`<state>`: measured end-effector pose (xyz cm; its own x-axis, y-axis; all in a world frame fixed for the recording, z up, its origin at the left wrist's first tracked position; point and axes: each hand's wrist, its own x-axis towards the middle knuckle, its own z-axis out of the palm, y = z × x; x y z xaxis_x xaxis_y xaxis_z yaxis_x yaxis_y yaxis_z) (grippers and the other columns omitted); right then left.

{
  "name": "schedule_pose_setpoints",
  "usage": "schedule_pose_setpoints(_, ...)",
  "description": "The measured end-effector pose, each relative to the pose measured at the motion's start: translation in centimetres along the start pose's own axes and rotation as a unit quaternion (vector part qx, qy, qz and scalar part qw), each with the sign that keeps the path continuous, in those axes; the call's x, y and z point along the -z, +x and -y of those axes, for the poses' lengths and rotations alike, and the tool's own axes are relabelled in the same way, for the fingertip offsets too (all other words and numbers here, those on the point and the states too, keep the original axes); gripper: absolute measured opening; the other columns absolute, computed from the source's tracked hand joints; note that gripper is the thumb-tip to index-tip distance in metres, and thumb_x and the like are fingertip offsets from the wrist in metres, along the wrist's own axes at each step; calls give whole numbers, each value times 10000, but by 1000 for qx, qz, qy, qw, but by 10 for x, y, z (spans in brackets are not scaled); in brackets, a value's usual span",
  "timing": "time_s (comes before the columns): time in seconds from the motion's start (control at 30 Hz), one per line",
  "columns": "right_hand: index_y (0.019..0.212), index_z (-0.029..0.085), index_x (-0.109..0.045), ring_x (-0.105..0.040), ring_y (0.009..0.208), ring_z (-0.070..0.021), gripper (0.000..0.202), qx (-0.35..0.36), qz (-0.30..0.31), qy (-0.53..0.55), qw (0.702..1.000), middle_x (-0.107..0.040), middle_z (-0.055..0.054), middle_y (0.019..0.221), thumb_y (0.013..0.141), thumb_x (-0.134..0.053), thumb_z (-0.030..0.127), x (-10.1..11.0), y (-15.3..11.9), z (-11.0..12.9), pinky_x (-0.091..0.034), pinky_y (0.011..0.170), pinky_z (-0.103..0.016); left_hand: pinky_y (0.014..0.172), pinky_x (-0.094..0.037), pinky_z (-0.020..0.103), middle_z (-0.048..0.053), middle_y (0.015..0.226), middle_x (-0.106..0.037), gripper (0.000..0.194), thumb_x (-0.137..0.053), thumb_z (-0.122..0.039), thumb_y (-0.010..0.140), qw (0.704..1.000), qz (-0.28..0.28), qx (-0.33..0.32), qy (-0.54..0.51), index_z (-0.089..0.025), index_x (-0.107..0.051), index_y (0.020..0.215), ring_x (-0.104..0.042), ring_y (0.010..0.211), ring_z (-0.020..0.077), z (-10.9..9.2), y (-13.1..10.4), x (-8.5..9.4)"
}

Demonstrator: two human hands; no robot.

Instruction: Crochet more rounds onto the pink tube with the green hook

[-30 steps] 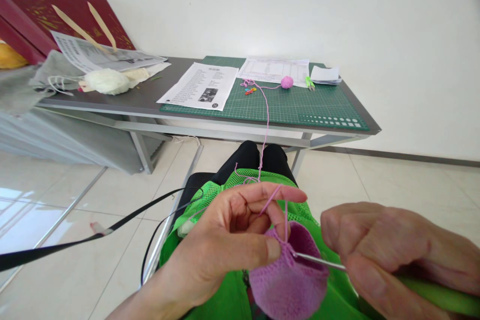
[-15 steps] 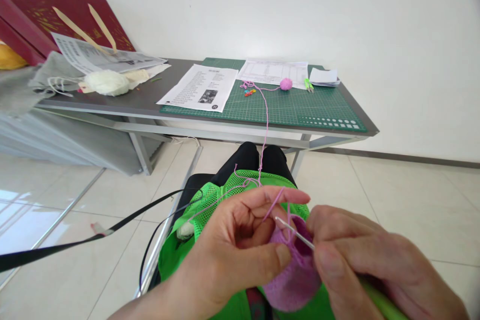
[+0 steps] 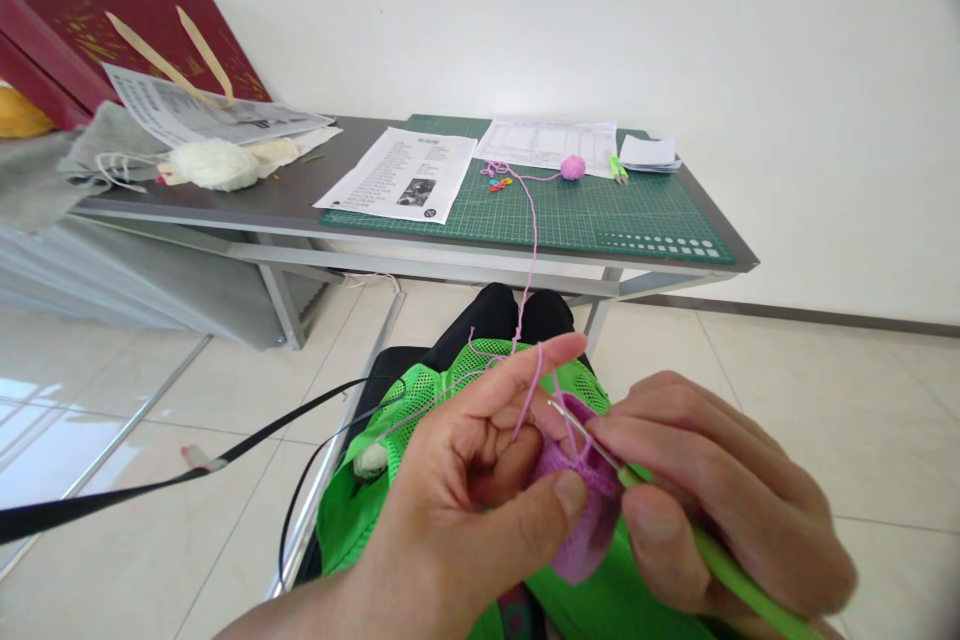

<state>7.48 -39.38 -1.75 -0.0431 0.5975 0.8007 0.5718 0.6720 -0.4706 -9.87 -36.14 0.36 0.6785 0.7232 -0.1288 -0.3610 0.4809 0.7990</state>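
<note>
A pink crocheted piece (image 3: 581, 530), hollow with an open rim, is pinched between the thumb and fingers of my left hand (image 3: 480, 480). Over that hand's raised index finger runs a strand of pink yarn (image 3: 530, 390). My right hand (image 3: 735, 490) grips a crochet hook (image 3: 739, 585) with a green handle and a thin metal shaft. The hook's tip lies just above the rim, close to the left fingers, and pink loops cross its shaft. Part of the piece is hidden behind my left thumb.
On the table a green cutting mat (image 3: 645, 215) carries a pink yarn ball (image 3: 573, 167), small coloured stitch markers (image 3: 500, 184), green snips (image 3: 618, 170) and a printed sheet (image 3: 401, 175). White yarn (image 3: 214, 165) lies left, near a dark red bag (image 3: 150, 40). Green cloth (image 3: 360, 510) covers my lap.
My left index finger has lifted, raising the yarn. My right hand has shifted left and turned, showing more of the hook's green handle. The pink piece has tilted.
</note>
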Motion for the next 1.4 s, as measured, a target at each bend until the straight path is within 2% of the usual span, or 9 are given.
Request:
schedule_pose_setpoints(0.13,947,165,-660,-614,637,-144,277,20,16,-34,999,-686,-24,761,1091,-508,345,1,7,3,-519,545,-285,528,-234,185,-90,667,-365,536,-753,-218,983,999,-2,-35,18,-518,-651,1415,-245,555,68,0,1,-1)
schedule_pose_setpoints(0.27,909,122,-661,-611,631,-148,224,40,14,-33,999,-665,-39,737,1060,-552,247,2,15,4,-521,535,-290,477,-174,165,-110,613,-239,627,-735,-176,997,998,1,-43,41,-545,-577,1479,-186,510,64,-2,-1,-1)
schedule_pose_setpoints(0.37,933,119,-690,-615,613,-162,264,54,-11,-43,998,-669,-63,750,1066,-555,303,1,15,3,-500,507,-307,476,-188,149,-113,610,-222,636,-731,-159,999,998,15,-53,35,-536,-573,1487,-175,511,64,-3,-1,-1)
schedule_pose_setpoints(0.47,944,132,-710,-613,595,-173,315,71,-26,-63,995,-669,-72,737,1078,-535,356,3,14,5,-488,493,-326,478,-196,139,-112,621,-242,644,-720,-125,1000,997,22,-64,40,-514,-576,1493,-174,516,63,-3,-1,-1)
schedule_pose_setpoints(0.6,1008,103,-715,-664,697,-173,307,32,65,-78,994,-717,-81,819,1085,-546,347,6,13,9,-555,599,-333,475,-197,130,-110,635,-276,644,-714,-119,1000,998,21,-40,40,-527,-580,1480,-176,513,58,-5,0,0)
schedule_pose_setpoints(0.63,971,105,-720,-633,639,-144,328,77,-8,-56,995,-684,-54,753,1092,-532,346,6,13,9,-515,538,-304,474,-204,126,-111,632,-276,642,-715,-117,999,998,24,-37,37,-526,-583,1477,-177,510,57,-5,0,0)
schedule_pose_setpoints(0.77,928,136,-729,-632,600,-139,363,64,-17,-62,996,-674,-35,704,1098,-502,363,4,9,7,-526,512,-298,462,-202,124,-112,634,-294,649,-720,-114,994,998,40,-39,35,-508,-576,1489,-194,506,53,-5,0,2)
schedule_pose_setpoints(1.0,913,209,-618,-639,594,-70,322,20,63,-83,994,-657,45,696,1134,-421,338,18,15,10,-576,582,-206,533,-283,216,-30,985,-659,560,-719,-227,1003,996,35,-29,76,-534,-598,1456,-352,606,68,-5,-1,7)
schedule_pose_setpoints(1.4,844,205,-568,-599,596,-69,369,-18,136,-25,990,-625,49,675,1142,-396,338,27,33,14,-530,548,-190,580,-272,252,-30,886,-609,542,-749,-233,976,998,52,-18,39,-463,-623,1450,-382,650,95,-2,4,8)
